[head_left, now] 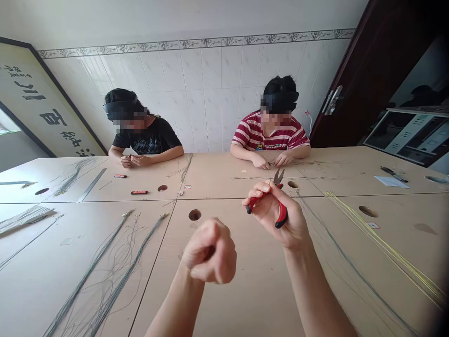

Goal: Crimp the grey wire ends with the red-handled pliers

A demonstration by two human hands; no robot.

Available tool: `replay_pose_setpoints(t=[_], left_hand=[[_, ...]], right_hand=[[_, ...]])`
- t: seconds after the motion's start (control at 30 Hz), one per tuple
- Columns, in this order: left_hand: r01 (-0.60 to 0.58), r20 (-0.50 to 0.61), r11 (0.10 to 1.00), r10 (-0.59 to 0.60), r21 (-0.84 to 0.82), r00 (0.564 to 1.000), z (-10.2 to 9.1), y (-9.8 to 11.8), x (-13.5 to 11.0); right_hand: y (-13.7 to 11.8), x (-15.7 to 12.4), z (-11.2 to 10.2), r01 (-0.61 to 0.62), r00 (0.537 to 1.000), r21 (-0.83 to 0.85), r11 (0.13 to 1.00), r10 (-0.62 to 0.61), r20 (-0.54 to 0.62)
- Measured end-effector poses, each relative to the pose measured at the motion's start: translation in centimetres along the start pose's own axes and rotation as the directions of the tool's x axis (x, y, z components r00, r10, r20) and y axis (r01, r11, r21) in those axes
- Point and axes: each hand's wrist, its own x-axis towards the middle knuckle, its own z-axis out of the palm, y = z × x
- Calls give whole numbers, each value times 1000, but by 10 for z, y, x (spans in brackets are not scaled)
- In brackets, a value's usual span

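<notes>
My right hand grips a pair of pliers with red and black handles. The metal jaws point up and away from me, slightly parted, and the handles are spread in my fingers. To its left, my left hand is closed in a fist above the table, slightly blurred. Whatever may be inside that fist is hidden. Left of it lie bundles of thin grey-green cords with small gold-coloured ends. On the right, a thin dark strand bundle and several yellow cords stretch across the tabletop.
Across the table sit two people, one in a black shirt, one in a striped shirt, their hands at small work. A metal ruler, red-and-black small items, round cable holes and a utility knife are around.
</notes>
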Motion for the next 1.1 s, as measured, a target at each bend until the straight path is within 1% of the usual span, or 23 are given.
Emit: replay_pose_setpoints(t=[0.03,0.07,0.1,0.13,0.17,0.2,0.27,0.3,0.37,0.43,0.47,0.5,0.57,0.6,0.63,0.67,0.7,0.73,0.77,0.83,0.9,1.0,1.1], left_hand=[[-153,-64,988,153,11,986,8,7,4],[-297,-156,953,302,54,941,15,15,8],[-407,-277,904,427,129,861,21,23,12],[-478,-372,853,522,212,767,25,33,17],[-530,-434,799,599,283,673,26,42,21],[-557,-457,758,651,339,607,24,50,26],[-576,-467,694,718,431,515,9,62,37],[-561,-475,678,735,475,484,-2,65,42],[-495,-513,683,730,536,452,-30,62,50],[-379,-567,731,681,567,464,-57,48,55],[-289,-587,754,647,590,487,-68,37,56],[-172,-601,769,599,615,530,-77,26,54],[82,-614,754,460,651,641,-85,3,47],[189,-614,737,360,649,702,-85,-8,41],[279,-604,727,230,628,763,-83,-16,34],[345,-579,725,90,596,811,-78,-23,27],[391,-539,739,-44,548,841,-71,-27,21],[425,-487,767,-170,480,857,-64,-29,15],[436,-433,808,-255,396,865,-56,-30,10],[432,-332,877,-353,208,875,-40,-29,3],[425,-225,904,-403,55,887,-25,-30,0],[448,-82,891,-453,-78,888,-6,-43,-7],[466,-30,877,-472,-119,881,6,-59,-18]], right_hand=[[2,0,1,-8,1000,12,1000,8,19],[3,0,2,-12,999,15,1000,12,31],[5,-1,3,-13,999,9,1000,13,37],[6,-1,4,-13,999,-3,1000,13,39],[7,-2,5,-12,999,-19,1000,13,39],[7,-3,6,-9,999,-41,999,11,41],[7,-7,9,5,999,-95,995,-1,42],[7,-8,10,15,999,-129,992,-9,42],[6,-11,12,41,999,-199,979,-34,40],[7,-13,12,63,998,-274,960,-54,42],[8,-13,12,75,997,-308,948,-63,49],[10,-13,12,88,996,-339,937,-73,56],[11,-11,10,122,992,-389,913,-102,72],[12,-10,9,135,991,-406,904,-115,74],[11,-9,8,144,990,-416,898,-124,74],[10,-7,7,146,989,-417,897,-129,69],[8,-6,6,141,990,-405,903,-129,58],[6,-5,5,127,992,-377,918,-121,40],[3,-4,4,105,994,-334,937,-104,19],[-4,-2,1,54,998,-226,973,-59,-16],[-10,-1,-2,3,1000,-125,992,-5,-20],[-12,1,-4,-70,997,-7,997,70,11],[-6,2,-4,-179,983,83,980,175,55]])
